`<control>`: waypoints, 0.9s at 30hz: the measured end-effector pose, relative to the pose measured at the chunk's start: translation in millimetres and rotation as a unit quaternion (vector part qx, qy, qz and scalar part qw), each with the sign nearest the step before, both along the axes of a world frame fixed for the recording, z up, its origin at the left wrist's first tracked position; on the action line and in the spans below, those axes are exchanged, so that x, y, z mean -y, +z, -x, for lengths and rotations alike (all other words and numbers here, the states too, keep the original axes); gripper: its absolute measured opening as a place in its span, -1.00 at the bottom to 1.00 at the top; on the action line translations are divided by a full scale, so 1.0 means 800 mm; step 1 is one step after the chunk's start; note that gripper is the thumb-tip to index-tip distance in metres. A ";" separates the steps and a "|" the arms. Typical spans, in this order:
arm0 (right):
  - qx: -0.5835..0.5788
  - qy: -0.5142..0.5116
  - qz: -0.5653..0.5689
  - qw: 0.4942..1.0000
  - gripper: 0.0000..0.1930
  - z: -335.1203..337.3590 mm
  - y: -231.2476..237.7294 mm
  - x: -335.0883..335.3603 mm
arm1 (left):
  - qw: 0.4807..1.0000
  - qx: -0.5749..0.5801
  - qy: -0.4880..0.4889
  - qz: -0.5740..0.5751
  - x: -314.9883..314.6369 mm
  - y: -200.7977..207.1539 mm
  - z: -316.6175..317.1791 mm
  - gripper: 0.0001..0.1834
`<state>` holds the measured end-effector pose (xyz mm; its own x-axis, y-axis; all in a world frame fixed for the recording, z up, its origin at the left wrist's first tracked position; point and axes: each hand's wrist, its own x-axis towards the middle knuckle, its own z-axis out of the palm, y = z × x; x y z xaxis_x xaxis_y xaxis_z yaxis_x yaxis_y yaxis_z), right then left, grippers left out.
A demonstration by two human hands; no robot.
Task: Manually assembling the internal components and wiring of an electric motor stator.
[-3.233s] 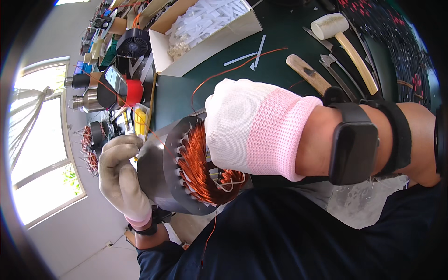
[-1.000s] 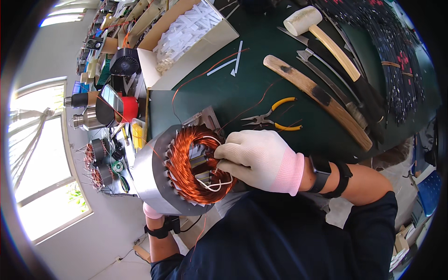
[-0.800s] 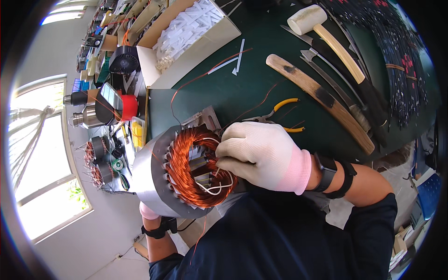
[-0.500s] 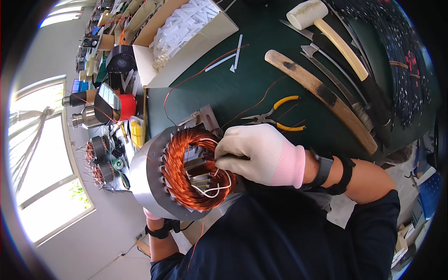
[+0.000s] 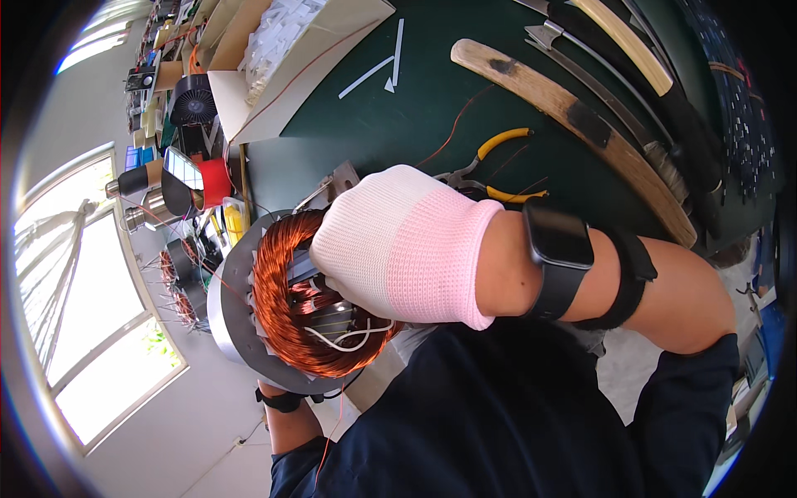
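A motor stator with a grey steel shell tilts toward me, a thick ring of copper windings bulging from its near end. My right hand, in a white glove with a pink cuff, lies over the right side of the ring. Its fingers curl down toward the bore, and their tips and anything between them are hidden. A white sleeved lead loops across the lower part of the opening. Behind the stator my left hand is hidden; only its strapped forearm shows below.
Yellow-handled pliers lie just beyond my right hand. A scorched wooden bar and long dark-handled tools are farther right. A cardboard box of white strips stands at the back left, near a small black fan. Loose copper wire trails past the box.
My right hand has moved left and turned over the windings, its fingers going from a visible pinch at the rim to curled out of sight. The view has shifted slightly.
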<state>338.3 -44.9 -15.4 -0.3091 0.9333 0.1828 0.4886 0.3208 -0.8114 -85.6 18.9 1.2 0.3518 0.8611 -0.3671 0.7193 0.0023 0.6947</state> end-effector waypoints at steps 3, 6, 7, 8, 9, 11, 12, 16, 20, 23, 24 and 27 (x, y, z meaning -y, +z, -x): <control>0.000 0.011 -0.028 1.000 -0.83 -0.005 0.005 -0.003 | 1.000 -0.010 -0.011 -0.002 0.001 -0.001 0.005 -0.70; 0.058 0.082 0.034 0.994 -0.84 -0.004 0.021 -0.007 | 1.000 -0.020 -0.021 -0.006 0.003 -0.001 0.016 -0.70; 0.048 0.068 0.031 0.996 -0.85 0.002 0.022 -0.006 | 0.999 -0.022 -0.025 -0.007 -0.003 -0.004 0.016 -0.70; 0.038 0.054 0.027 0.997 -0.86 0.006 0.023 -0.007 | 0.999 -0.024 -0.028 -0.008 -0.013 -0.005 0.017 -0.70; 0.038 0.055 0.026 0.997 -0.86 0.009 0.023 -0.009 | 0.999 -0.026 -0.031 -0.009 0.000 -0.001 0.027 -0.70; 0.039 0.069 -0.005 0.997 -0.85 0.014 0.025 -0.014 | 0.999 -0.029 -0.037 -0.010 -0.016 -0.003 0.031 -0.70; 0.041 0.067 -0.004 0.997 -0.85 0.014 0.023 -0.012 | 0.999 -0.029 -0.044 -0.010 -0.020 -0.002 0.032 -0.70; 0.036 -0.017 -0.205 0.978 -0.84 0.036 -0.011 -0.008 | 0.997 -0.030 -0.070 -0.004 -0.031 -0.002 0.047 -0.70; 0.078 -0.005 -0.174 0.982 -0.86 0.036 -0.015 -0.007 | 0.995 -0.026 -0.097 0.002 -0.028 -0.012 0.053 -0.70; -0.006 -0.038 -0.122 0.992 -0.85 0.030 -0.012 0.000 | 0.993 -0.014 -0.117 0.000 -0.040 -0.030 0.045 -0.70; -0.002 -0.023 -0.110 0.994 -0.83 0.030 -0.008 0.003 | 0.992 -0.010 -0.124 -0.001 -0.041 -0.036 0.040 -0.70; 0.055 -0.049 -0.102 0.992 -0.87 0.036 -0.002 0.007 | 0.990 0.002 -0.141 -0.010 -0.064 -0.064 0.006 -0.70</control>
